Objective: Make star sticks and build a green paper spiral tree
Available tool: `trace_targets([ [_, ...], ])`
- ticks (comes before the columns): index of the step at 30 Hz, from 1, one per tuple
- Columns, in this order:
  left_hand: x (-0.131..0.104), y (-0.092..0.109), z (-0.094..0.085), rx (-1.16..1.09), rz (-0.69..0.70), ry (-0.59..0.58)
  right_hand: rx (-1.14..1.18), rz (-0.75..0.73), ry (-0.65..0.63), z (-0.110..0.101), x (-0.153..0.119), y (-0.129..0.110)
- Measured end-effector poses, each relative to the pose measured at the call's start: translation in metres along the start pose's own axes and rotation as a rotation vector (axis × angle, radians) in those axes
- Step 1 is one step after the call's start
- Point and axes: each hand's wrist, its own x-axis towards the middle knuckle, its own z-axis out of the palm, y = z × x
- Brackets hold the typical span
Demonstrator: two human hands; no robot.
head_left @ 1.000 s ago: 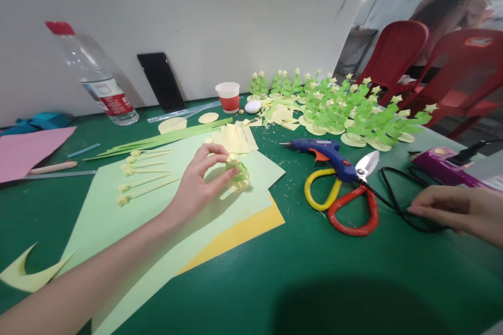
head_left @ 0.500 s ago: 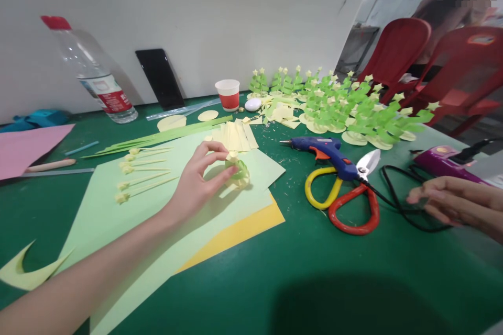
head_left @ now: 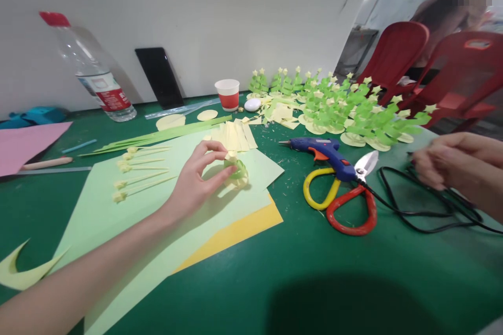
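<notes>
My left hand [head_left: 208,167] pinches a small paper flower [head_left: 239,174] with a pale yellow top, curled green leaves and a round base, over the light green paper [head_left: 157,235]. To its left lie several thin yellow stems tipped with stars [head_left: 143,172]. At the right edge, my right hand [head_left: 459,167] is raised above a black cord [head_left: 424,213], slightly blurred, its fingers curled together; whatever they may hold is hidden. Between the hands rest a blue glue gun [head_left: 324,149] and scissors [head_left: 351,209] with one yellow and one red handle loop, the gun overlapping the scissors.
Many finished paper flowers [head_left: 353,110] stand at the back right. Behind the green paper are yellow strips [head_left: 239,136], a red-and-white cup [head_left: 228,95], a phone [head_left: 160,77] and a bottle [head_left: 104,89]. Red chairs [head_left: 396,57] and a seated person are beyond the table.
My right hand has risen and its fingers have curled in. The purple device near it has gone from view, and more black cord shows. My left hand stays with the paper flower.
</notes>
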Motion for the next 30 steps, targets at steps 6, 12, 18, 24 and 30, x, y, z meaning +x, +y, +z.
trace_targets([
  [6, 0.0, 0.0, 0.0, -0.036, -0.016, -0.011, 0.235, -0.18, -0.136, 0.037, 0.039, -0.069],
  [12, -0.002, -0.001, 0.0, -0.055, -0.021, -0.017, 0.177, -0.144, -0.289, 0.085, 0.094, -0.1],
  [18, -0.002, -0.002, 0.0, -0.036, 0.009, -0.014, 0.017, -0.151, -0.286, 0.114, 0.134, -0.1],
  [24, 0.0, -0.002, 0.0, -0.026, 0.054, -0.008, -0.177, -0.07, -0.341, 0.127, 0.15, -0.113],
  [30, -0.001, -0.003, 0.001, -0.03, 0.056, 0.001, -0.232, 0.003, -0.465, 0.139, 0.158, -0.118],
])
